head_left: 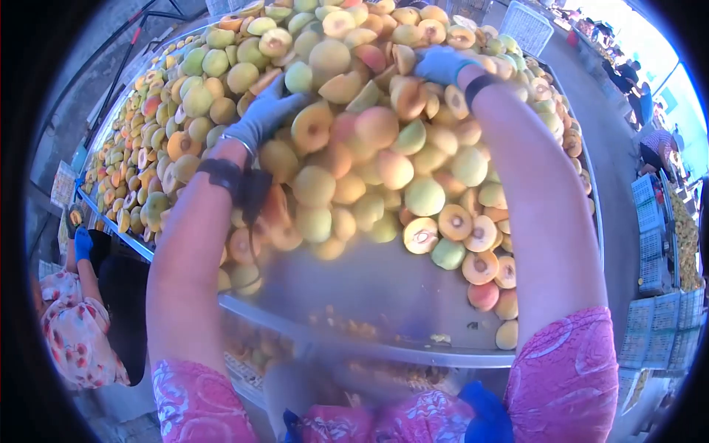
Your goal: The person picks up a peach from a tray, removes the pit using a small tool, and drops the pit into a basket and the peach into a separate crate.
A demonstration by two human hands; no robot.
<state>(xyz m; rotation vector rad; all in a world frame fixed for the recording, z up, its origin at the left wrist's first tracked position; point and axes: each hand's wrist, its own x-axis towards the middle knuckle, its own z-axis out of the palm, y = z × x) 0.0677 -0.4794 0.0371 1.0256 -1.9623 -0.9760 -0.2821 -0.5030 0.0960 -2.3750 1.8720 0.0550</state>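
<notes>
A large heap of yellow-green and reddish peaches (425, 197), many cut into halves, covers a metal table (332, 284). My left hand (269, 114), in a grey-blue glove, reaches into the left side of the heap. Its thumb and fingers are spread apart against the fruit. Farther back on the right, my right hand (443, 65) wears a similar glove and lies over the peaches with fingers stretched out, their tips partly hidden. A dark band circles each wrist. Several peaches between my arms are blurred. Cut halves (421, 235) show brown centres.
The table's metal front edge (413, 356) runs just before my body. At left, another person's blue-gloved hand (83, 242) is by the table, near a fruit. Stacked plastic crates (653, 325) stand at right, and a white crate (526, 28) is behind the heap.
</notes>
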